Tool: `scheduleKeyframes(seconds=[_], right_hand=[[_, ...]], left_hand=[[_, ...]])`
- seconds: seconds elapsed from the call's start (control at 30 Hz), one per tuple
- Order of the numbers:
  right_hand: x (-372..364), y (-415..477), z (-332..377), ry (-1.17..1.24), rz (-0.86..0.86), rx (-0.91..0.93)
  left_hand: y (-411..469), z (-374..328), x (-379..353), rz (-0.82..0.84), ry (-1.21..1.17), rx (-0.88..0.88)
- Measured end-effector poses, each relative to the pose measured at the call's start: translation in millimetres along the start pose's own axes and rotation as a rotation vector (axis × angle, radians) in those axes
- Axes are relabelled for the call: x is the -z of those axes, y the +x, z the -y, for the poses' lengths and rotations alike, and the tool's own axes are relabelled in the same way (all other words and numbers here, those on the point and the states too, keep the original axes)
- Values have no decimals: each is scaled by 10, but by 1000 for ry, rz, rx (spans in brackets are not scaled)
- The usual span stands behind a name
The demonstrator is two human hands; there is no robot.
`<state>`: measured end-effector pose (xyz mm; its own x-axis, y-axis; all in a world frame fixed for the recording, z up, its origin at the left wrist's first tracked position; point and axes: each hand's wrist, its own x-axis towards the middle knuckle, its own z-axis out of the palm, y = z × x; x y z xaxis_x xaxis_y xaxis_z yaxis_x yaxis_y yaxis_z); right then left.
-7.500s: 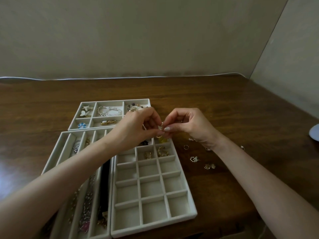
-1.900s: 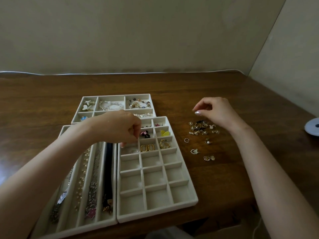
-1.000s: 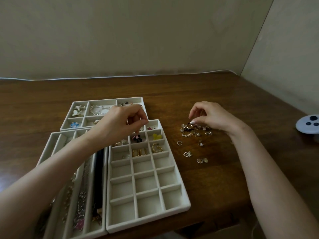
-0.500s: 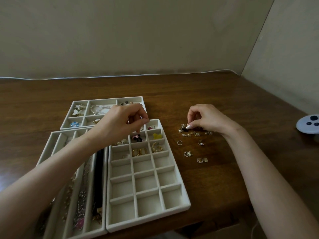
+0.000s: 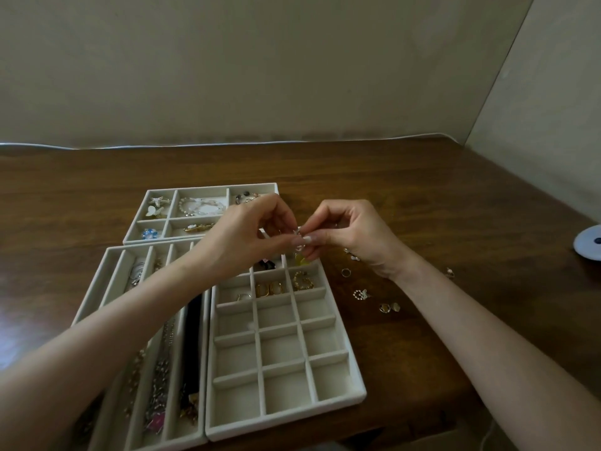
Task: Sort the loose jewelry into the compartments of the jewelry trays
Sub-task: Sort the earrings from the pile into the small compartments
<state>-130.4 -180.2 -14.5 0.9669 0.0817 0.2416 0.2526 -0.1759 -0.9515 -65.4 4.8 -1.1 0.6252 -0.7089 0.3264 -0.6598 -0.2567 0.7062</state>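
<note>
My left hand [image 5: 242, 237] and my right hand [image 5: 349, 234] meet fingertip to fingertip above the far end of the grid tray [image 5: 354, 390]. Together they pinch a small pale earring [image 5: 297, 232]. The grid tray's far compartments hold gold hoops [image 5: 269, 288], a beaded hoop [image 5: 302, 281], a yellow piece and a dark one. Loose jewelry [image 5: 361, 294] lies on the wooden table right of the tray, partly hidden by my right hand. A long-slot tray [image 5: 112, 271] at the left holds necklaces. A third tray [image 5: 144, 208] behind holds brooches and bracelets.
The wooden table [image 5: 422, 196] ends at a wall behind and another wall at the right. A round white object [image 5: 590, 244] with dark spots sits at the right edge. The table's near edge runs just below the trays.
My right hand left the loose pile and moved left with a small piece. My left hand rose to meet it, so both now pinch the piece over the grid tray.
</note>
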Motion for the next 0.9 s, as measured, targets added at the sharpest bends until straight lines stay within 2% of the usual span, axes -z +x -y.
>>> scheduleKeyframes(seconds=[0.17,0.27,0.4,0.63,0.77,0.9], right_hand=[[7,0,14,22,5,13],[129,13,0,-101,-109,11],[307,7,-65,-382,-304,22],[376,-4,-137,-549,-422,3],[389,4,-154,-566,-431,-8],[397,12,-170,-584,-433,-9]], left_hand=[[-16,-42,42,47,-8,-2],[-19,-79,128,62,77,-3],[-22,-146,302,39,193,34],[-55,-84,465,442,400,196],[-80,-69,467,539,590,201],[-103,-104,469,604,628,243]])
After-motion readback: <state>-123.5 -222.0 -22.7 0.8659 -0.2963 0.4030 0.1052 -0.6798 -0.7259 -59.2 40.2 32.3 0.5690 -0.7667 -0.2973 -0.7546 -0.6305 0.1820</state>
